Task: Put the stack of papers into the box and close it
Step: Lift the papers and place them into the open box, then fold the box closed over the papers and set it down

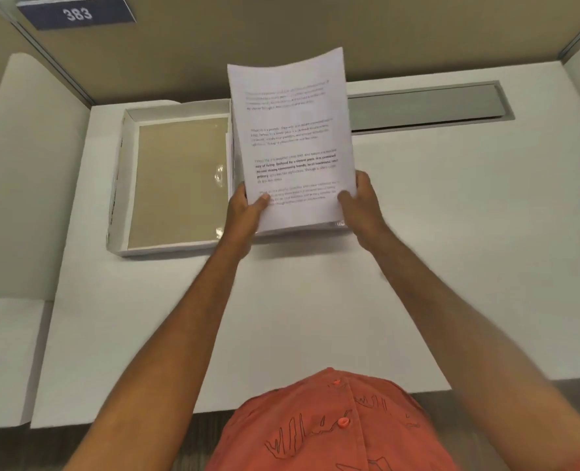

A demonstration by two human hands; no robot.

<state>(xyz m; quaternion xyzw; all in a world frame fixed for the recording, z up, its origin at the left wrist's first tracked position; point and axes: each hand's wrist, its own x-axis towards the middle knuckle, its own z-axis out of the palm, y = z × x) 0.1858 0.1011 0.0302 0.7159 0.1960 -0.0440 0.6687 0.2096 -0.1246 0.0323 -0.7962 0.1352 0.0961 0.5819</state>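
Papers [295, 141] held upright above the desk [452, 232], gripped at their lower corners by both my hands. My left hand [246, 212] clasps the 7 o'clock corner, thumb pressed on the printed face and the other fingers hidden behind the sheets. My right hand [361, 202] clasps the 5 o'clock corner in the same manner, thumb on the front and fingers behind. The top sheet carries four blocks of text, one partly in bold, and bows slightly at its upper edge. Box [176, 178] lies open on the desk at 9 o'clock from the papers, its white walls framing a tan floor; the papers overlap its right wall in this view. A grey slot [428, 107] is set into the desk at 2 o'clock. A plate reading 383 [76, 13] sits at 11 o'clock.
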